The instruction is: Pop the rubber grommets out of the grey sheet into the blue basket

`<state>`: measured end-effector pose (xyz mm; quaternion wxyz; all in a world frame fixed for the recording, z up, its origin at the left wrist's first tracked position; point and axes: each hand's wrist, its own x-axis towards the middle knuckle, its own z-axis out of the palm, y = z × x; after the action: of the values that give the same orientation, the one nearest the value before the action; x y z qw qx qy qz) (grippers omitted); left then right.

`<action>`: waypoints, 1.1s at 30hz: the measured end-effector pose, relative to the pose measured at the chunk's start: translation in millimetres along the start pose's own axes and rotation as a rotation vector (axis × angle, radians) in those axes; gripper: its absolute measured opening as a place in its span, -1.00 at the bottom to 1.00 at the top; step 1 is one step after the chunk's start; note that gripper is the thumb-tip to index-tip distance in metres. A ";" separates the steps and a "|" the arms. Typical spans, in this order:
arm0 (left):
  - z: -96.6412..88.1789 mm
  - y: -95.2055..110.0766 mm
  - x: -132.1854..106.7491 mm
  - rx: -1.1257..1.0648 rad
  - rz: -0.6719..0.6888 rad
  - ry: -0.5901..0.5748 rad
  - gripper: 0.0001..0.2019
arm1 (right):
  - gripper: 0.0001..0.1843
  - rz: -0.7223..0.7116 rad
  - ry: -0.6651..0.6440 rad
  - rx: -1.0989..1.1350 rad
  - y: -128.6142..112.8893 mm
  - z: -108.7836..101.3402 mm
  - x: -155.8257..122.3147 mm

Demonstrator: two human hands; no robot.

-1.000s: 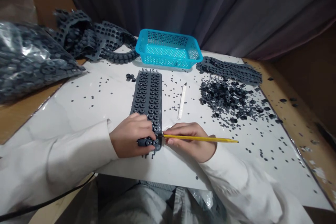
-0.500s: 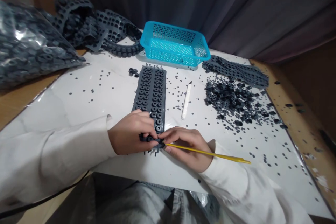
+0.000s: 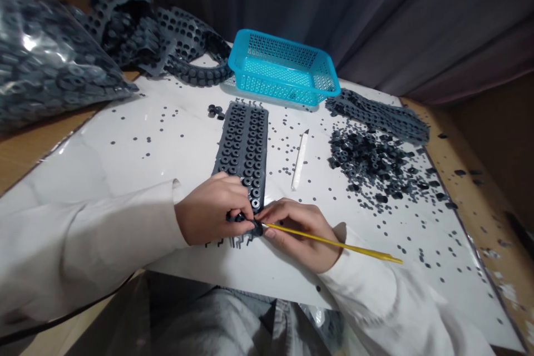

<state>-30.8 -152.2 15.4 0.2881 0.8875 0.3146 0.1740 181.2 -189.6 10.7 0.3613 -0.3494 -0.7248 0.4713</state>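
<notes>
A dark grey moulded rubber sheet (image 3: 241,142) with rows of round, holed parts lies lengthwise before me. My left hand (image 3: 219,208) is closed over its near end, thumb and fingers pinching the dark rubber there. My right hand (image 3: 302,233) is closed around a thin yellow stick-like tool (image 3: 334,242), whose thicker end points right, past my wrist. Its pale tip meets the rubber by my left fingertips. Right thumb and forefinger are close to that same spot. My fingers hide just what is gripped at the sheet's near edge.
A blue mesh basket (image 3: 286,69) stands at the back. On the right are a pile of black rubber bits (image 3: 371,164) and another sheet (image 3: 377,115). A white craft knife (image 3: 300,161) lies beside the sheet. Left are a bag of grey parts (image 3: 50,61) and curled sheets (image 3: 183,39).
The view has shifted slightly, so things on the table sit a little further right. Both hands keep their hold at the sheet's near end, with slight finger movement.
</notes>
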 end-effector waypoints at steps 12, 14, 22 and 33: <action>-0.2 0.1 0.1 -0.004 -0.016 -0.008 -0.89 | -0.95 -0.017 -0.005 -0.034 -2.5 0.2 0.7; -0.9 0.5 0.4 -0.009 -0.025 -0.022 -0.88 | -0.95 -0.035 -0.006 -0.054 -3.2 -0.1 0.9; -2.2 3.3 1.6 -0.043 -0.092 -0.054 -0.88 | -0.86 -0.211 -0.032 -0.167 0.1 -1.2 1.4; -2.4 3.0 1.7 -0.044 -0.091 -0.066 -0.86 | -0.89 -0.289 -0.050 -0.242 3.3 1.0 -1.3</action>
<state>-29.3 -152.0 19.3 0.3254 0.8710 0.3410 0.1385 181.6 -190.1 7.0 0.3625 -0.2710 -0.8275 0.3323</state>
